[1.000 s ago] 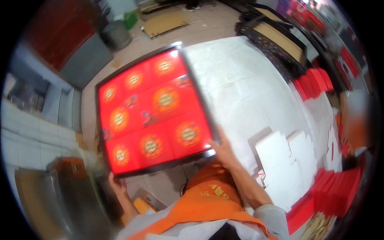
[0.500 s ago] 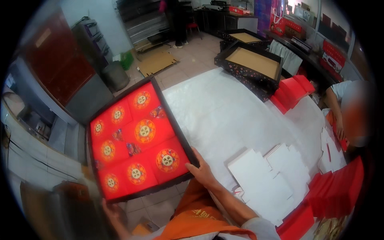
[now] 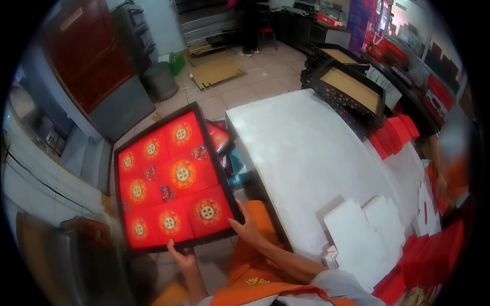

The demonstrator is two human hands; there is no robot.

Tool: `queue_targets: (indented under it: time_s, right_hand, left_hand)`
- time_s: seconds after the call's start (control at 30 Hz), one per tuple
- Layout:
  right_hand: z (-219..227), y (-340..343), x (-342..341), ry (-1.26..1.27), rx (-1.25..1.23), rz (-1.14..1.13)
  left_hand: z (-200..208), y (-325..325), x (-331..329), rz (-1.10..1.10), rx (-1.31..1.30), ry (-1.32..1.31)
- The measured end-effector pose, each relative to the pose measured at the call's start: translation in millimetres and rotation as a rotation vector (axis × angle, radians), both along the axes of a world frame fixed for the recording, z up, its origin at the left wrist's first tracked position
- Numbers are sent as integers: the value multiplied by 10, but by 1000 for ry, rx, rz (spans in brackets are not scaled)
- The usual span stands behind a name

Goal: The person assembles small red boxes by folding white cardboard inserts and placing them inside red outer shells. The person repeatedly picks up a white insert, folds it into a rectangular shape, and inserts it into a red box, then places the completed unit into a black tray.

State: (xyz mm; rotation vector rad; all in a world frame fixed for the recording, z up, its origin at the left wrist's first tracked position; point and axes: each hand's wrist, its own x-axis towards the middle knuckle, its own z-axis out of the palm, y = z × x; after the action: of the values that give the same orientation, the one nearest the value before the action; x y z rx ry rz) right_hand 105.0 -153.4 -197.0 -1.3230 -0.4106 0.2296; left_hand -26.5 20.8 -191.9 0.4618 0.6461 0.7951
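Observation:
A dark-framed tray (image 3: 218,164) is held up in front of me on the left, beside the white table (image 3: 283,148). Several red packages (image 3: 176,199) with round gold-and-orange emblems fill it in rows. My right hand (image 3: 249,229) grips its near right corner, thumb on top of the rim. At the middle of the near edge, my left hand (image 3: 185,262) supports the tray, with part of its fingers hidden underneath.
White flat cartons (image 3: 352,237) and red boxes (image 3: 429,252) lie on the table's right side. Black flowered trays (image 3: 352,92) are stacked at its far end. Another person (image 3: 451,153) sits at right. Behind my tray, a red package (image 3: 218,137) shows low down. Flattened cardboard (image 3: 217,73) lies on the floor.
The view has swung left, and the tray is now farther from the table. My left hand has shifted from the tray's near left corner to the middle of its near edge.

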Motion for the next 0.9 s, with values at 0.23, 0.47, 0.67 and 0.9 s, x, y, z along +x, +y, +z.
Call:
queue_targets:
  time_s: [0.23,0.47,0.67,0.9]
  right_hand:
    - [-26,190,449,-152,-196,165]
    - [548,56,2338,-915,-989,-217]
    - [131,-103,2592,-918,-1328,-202]
    - [711,297,1981,-888,-1270,-17]
  left_hand:
    - [-384,209,301,190,34,-44]
    - [-160,1086,947,294,110,-77]
    - [-392,1658,1364,219,33,-8]
    - [-715,2330,1627,169,6,-102]
